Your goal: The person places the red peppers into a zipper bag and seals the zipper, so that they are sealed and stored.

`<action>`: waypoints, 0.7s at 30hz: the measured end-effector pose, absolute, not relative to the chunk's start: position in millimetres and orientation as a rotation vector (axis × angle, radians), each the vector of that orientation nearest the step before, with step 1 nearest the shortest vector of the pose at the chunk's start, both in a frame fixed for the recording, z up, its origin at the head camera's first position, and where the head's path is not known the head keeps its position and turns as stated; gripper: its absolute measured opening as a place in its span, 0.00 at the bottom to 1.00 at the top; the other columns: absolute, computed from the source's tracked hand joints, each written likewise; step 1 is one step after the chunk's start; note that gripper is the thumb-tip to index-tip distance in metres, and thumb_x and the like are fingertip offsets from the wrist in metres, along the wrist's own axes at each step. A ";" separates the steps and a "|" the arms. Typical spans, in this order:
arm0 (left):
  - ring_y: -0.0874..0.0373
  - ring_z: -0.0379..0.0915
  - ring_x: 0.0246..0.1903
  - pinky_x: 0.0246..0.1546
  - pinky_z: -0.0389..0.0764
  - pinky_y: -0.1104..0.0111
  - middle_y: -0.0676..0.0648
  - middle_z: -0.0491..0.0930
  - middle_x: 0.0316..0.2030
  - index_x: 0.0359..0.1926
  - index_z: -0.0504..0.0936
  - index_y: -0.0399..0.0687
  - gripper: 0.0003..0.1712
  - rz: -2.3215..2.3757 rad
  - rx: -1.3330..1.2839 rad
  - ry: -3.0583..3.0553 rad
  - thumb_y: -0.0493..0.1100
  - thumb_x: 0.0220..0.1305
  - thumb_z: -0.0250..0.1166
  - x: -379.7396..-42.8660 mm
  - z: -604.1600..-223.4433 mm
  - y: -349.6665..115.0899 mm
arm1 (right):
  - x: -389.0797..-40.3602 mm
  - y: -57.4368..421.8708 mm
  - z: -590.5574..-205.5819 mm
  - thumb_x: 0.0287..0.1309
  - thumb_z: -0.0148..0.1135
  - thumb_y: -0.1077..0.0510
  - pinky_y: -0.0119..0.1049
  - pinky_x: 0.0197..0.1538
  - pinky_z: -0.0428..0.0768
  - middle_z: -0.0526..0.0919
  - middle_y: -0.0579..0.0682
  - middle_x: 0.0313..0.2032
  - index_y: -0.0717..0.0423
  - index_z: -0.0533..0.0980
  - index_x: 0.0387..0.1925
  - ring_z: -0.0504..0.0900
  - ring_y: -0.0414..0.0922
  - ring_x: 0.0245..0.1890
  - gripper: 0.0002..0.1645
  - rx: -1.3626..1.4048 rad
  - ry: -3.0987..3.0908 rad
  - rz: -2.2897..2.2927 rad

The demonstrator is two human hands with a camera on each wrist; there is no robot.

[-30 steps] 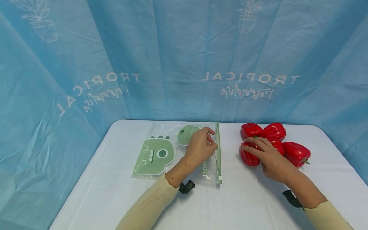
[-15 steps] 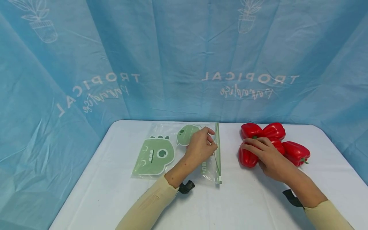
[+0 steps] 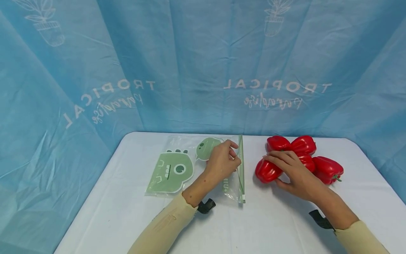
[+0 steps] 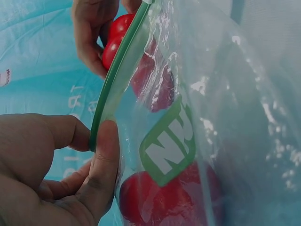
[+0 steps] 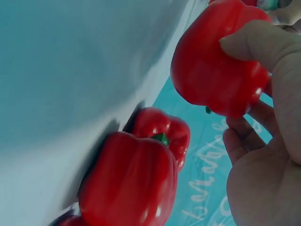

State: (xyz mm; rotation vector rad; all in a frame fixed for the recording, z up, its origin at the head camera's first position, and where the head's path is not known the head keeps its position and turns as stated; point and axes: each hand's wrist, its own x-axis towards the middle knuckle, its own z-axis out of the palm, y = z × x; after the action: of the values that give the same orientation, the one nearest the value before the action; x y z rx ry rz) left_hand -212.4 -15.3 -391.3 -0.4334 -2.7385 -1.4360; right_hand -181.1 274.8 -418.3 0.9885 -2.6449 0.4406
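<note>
On white tablecloth (image 3: 272,225), right hand (image 3: 296,174) gripping glossy red pepper (image 3: 267,170), left hand (image 3: 222,163) pinching clear zip bag (image 3: 234,183)

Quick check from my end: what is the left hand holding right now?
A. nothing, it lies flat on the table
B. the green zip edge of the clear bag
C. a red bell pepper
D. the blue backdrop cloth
B: the left hand pinches the green zip edge of the clear bag, while the right hand has its grip on a red bell pepper.
</note>
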 end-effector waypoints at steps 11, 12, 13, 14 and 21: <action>0.62 0.81 0.23 0.27 0.85 0.72 0.49 0.80 0.35 0.58 0.80 0.41 0.21 -1.551 -0.449 -2.743 0.34 0.65 0.70 -211.8 -389.3 -16.9 | -183.4 252.6 -413.9 0.24 0.94 0.56 0.55 0.45 0.90 0.73 0.54 0.66 0.50 0.71 0.73 0.72 0.55 0.66 0.67 0.835 -2.698 0.634; 0.62 0.81 0.23 0.27 0.85 0.72 0.49 0.80 0.35 0.58 0.79 0.40 0.21 -1.559 -0.452 -2.739 0.34 0.65 0.70 -212.0 -389.1 -16.9 | -183.6 250.7 -413.9 0.25 0.93 0.56 0.55 0.45 0.90 0.73 0.54 0.65 0.50 0.71 0.73 0.72 0.55 0.65 0.67 0.819 -2.701 0.640; 0.62 0.81 0.22 0.27 0.85 0.72 0.48 0.80 0.35 0.58 0.79 0.40 0.20 -1.565 -0.456 -2.736 0.34 0.66 0.69 -212.2 -389.0 -17.0 | -183.7 248.6 -414.0 0.26 0.93 0.56 0.55 0.45 0.90 0.73 0.54 0.65 0.51 0.71 0.73 0.72 0.55 0.65 0.66 0.804 -2.704 0.645; 0.62 0.81 0.22 0.27 0.85 0.72 0.48 0.80 0.35 0.58 0.79 0.40 0.20 -1.571 -0.459 -2.735 0.33 0.66 0.69 -212.4 -388.9 -16.9 | -184.1 246.5 -414.4 0.26 0.93 0.56 0.55 0.44 0.90 0.73 0.54 0.64 0.52 0.70 0.73 0.73 0.55 0.64 0.66 0.790 -2.707 0.644; 0.61 0.82 0.22 0.27 0.86 0.71 0.48 0.81 0.35 0.57 0.80 0.40 0.19 -1.621 -0.430 -2.745 0.33 0.66 0.69 -213.2 -386.5 -17.6 | -190.1 227.2 -419.0 0.30 0.92 0.54 0.56 0.47 0.90 0.73 0.55 0.63 0.54 0.71 0.72 0.75 0.56 0.62 0.63 0.728 -2.760 0.661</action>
State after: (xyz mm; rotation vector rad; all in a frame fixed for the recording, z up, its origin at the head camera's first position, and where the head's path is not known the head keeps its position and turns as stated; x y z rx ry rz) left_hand -213.2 -17.6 -386.5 -0.4300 -2.7455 -1.6209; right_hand -190.1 227.2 -419.0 0.7275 -2.7601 0.6611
